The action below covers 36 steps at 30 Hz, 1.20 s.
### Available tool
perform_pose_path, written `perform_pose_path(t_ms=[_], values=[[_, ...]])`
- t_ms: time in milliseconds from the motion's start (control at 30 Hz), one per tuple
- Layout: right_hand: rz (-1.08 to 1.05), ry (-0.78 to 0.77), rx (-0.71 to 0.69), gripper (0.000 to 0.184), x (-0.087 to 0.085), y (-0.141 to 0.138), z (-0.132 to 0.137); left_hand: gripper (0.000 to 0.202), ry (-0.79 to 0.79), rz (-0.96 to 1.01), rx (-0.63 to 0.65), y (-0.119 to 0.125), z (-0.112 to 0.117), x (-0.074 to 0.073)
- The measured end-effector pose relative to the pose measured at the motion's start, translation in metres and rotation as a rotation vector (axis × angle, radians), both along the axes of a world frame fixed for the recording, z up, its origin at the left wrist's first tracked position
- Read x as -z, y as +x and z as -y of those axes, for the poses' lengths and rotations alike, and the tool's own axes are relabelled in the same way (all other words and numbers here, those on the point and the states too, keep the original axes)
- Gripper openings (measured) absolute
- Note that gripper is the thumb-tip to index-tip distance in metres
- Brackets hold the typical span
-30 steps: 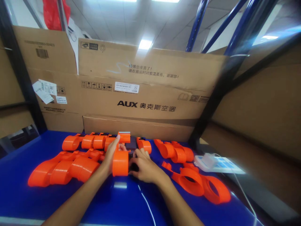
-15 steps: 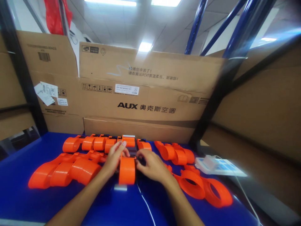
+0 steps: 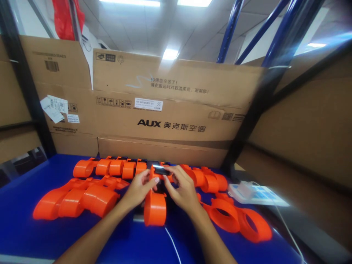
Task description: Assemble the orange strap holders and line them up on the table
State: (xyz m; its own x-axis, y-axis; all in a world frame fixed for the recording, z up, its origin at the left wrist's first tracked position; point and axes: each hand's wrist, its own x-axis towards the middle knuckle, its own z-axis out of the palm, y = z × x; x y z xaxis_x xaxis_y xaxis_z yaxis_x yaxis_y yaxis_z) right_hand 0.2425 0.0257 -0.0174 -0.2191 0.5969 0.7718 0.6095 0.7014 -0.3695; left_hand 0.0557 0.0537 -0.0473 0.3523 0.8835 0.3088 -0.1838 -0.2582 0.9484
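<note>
Between my two hands is an orange tape dispenser [image 3: 155, 209], its round hub toward me and its head pointing away. A pale toothed edge [image 3: 158, 167] runs along the head, with a black strip [image 3: 162, 171] beside it. My left hand [image 3: 140, 189] is closed on the dispenser's left side, thumb near the head. On the other side, my right hand [image 3: 180, 186] has its fingertips at the right end of the black strip and its thumb just below. The dispenser's middle is partly hidden by my fingers.
More orange dispensers [image 3: 101, 198] lie in rows on the blue table [image 3: 66, 240] at left, back and right. A white power strip [image 3: 258, 194] with a plug sits at right. A white cable [image 3: 173, 240] runs toward me. A cardboard panel [image 3: 170, 146] stands behind.
The dispenser has tilted and shifted slightly right and toward me, exposing the black strip at its head. My right fingers have moved up to that strip; my left hand has followed to the right.
</note>
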Motion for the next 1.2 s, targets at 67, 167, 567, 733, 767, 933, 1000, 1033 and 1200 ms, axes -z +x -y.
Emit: perform_pose_path(t_ms=[67, 167, 567, 733, 767, 933, 1000, 1033, 1200], values=[[0.003, 0.012, -0.018, 0.024, 0.000, -0.001, 0.001, 0.039, -0.005, -0.011, 0.011, 0.001, 0.002, -0.001], [-0.009, 0.022, -0.028, 0.025, 0.001, -0.002, 0.001, 0.040, -0.017, -0.010, 0.029, 0.002, 0.004, -0.002], [-0.047, -0.097, -0.125, 0.037, -0.001, -0.001, -0.001, 0.024, -0.040, 0.049, 0.080, -0.002, 0.005, 0.000], [0.010, -0.186, 0.101, 0.027, -0.009, 0.017, -0.004, 0.014, -0.179, 0.168, -0.028, -0.004, 0.000, 0.003], [0.105, -0.231, 0.150, 0.022, -0.008, 0.021, -0.004, 0.016, -0.215, 0.186, -0.057, -0.005, -0.002, 0.003], [0.512, -0.461, 0.240, 0.016, 0.002, 0.028, -0.003, 0.018, -0.266, 0.227, -0.095, -0.007, -0.006, 0.005], [0.569, -0.499, 0.250, 0.020, 0.006, 0.025, -0.003, 0.016, -0.260, 0.230, -0.080, -0.007, -0.007, 0.005], [0.588, -0.513, 0.251, 0.022, 0.007, 0.023, -0.003, 0.015, -0.258, 0.232, -0.072, -0.006, -0.006, 0.004], [0.654, -0.604, 0.264, 0.024, 0.009, 0.015, -0.005, 0.013, -0.262, 0.228, -0.052, -0.005, -0.005, 0.004]])
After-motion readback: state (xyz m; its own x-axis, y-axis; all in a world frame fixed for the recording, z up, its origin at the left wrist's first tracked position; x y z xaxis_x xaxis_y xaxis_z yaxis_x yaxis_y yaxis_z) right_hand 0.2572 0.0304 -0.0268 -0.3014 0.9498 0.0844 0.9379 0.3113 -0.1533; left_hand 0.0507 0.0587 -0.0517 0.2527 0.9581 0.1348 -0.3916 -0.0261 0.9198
